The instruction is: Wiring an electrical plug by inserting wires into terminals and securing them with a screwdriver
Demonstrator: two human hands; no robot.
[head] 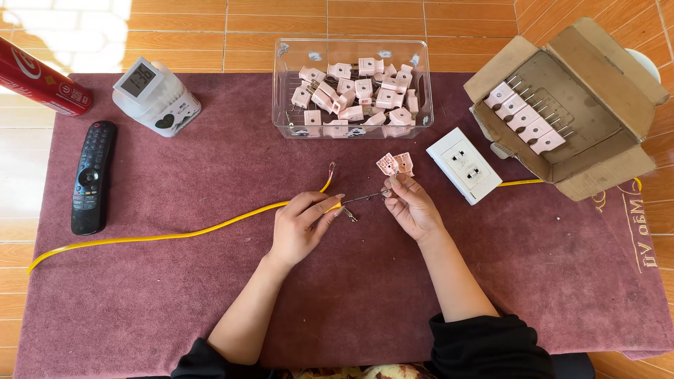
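My left hand (pixel 303 226) pinches the end of a yellow cable (pixel 161 236) that runs off to the left over the maroon mat (pixel 365 281). A second short yellow strand (pixel 327 181) with a bare tip curls up beside it. My right hand (pixel 411 207) holds the thin bare wire end (pixel 365 197) coming out of the cable. Two opened pink plug halves (pixel 394 163) lie just above my right fingertips.
A clear bin (pixel 281 91) of several pink plugs stands at the back. A cardboard box (pixel 604 168) with a row of plugs sits at the right, a white wall socket (pixel 465 165) beside it. At the left lie a black remote (pixel 92 175), a white timer (pixel 154 97) and a red can (pixel 38 77).
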